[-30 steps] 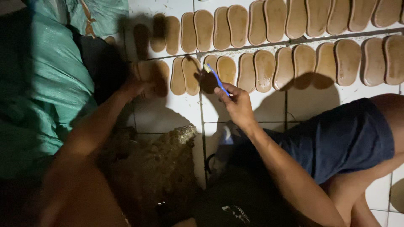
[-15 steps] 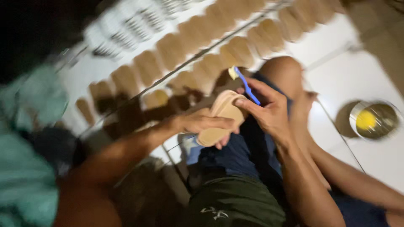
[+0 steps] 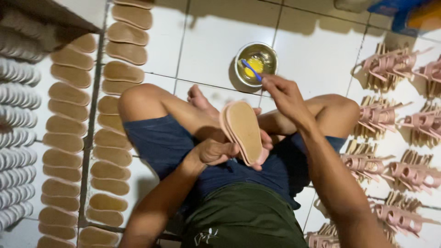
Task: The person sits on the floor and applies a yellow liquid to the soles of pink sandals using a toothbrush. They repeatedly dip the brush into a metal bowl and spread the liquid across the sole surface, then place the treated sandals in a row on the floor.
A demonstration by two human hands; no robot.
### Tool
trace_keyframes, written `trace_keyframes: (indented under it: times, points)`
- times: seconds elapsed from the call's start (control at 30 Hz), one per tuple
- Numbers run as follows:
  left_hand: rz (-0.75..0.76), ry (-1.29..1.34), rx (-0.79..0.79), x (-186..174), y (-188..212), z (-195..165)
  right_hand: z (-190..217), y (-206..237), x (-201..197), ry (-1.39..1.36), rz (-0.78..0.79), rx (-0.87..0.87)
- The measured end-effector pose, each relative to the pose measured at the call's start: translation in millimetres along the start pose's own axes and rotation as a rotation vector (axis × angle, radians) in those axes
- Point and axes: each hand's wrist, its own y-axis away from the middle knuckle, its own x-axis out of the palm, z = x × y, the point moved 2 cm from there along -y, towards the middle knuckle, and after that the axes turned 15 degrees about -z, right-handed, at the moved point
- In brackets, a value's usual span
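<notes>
Since a moment ago my view has swung round to my lap and the floor ahead, and my right hand (image 3: 282, 92) has gone from the sole out to the bowl. The tan sandal sole (image 3: 243, 131) now sits above my crossed legs, tilted on edge with its flat face toward me. My left hand (image 3: 218, 150) is closed around its lower edge, fingers wrapped behind and showing past the rim. My right hand pinches a blue brush (image 3: 250, 70) between thumb and fingers, its head dipped into the yellow glue in the small metal bowl (image 3: 271, 51), which stands on the white tiled floor (image 3: 206, 41) just beyond my feet.

To my left, rows of matching tan soles (image 3: 69, 119) lie flat on the tiles, with stacked pale grey soles (image 3: 16, 119) further out at the edge. To my right, bundles of pink straps fitted on tan pieces (image 3: 390, 119) are set in rows. I sit cross-legged in dark blue shorts (image 3: 161, 142) and a dark green shirt (image 3: 239, 216).
</notes>
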Motion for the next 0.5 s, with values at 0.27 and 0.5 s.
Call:
trace_keyframes:
  times: [0.27, 0.5]
  points:
    - [-0.146, -0.190, 0.239, 5, -15, -43, -45, -64, 1, 0.682, -0.093, -0.473]
    - [-0.251, -0.077, 0.289, 16, -11, -58, -56, -53, -43, 0.745, -0.097, -0.509]
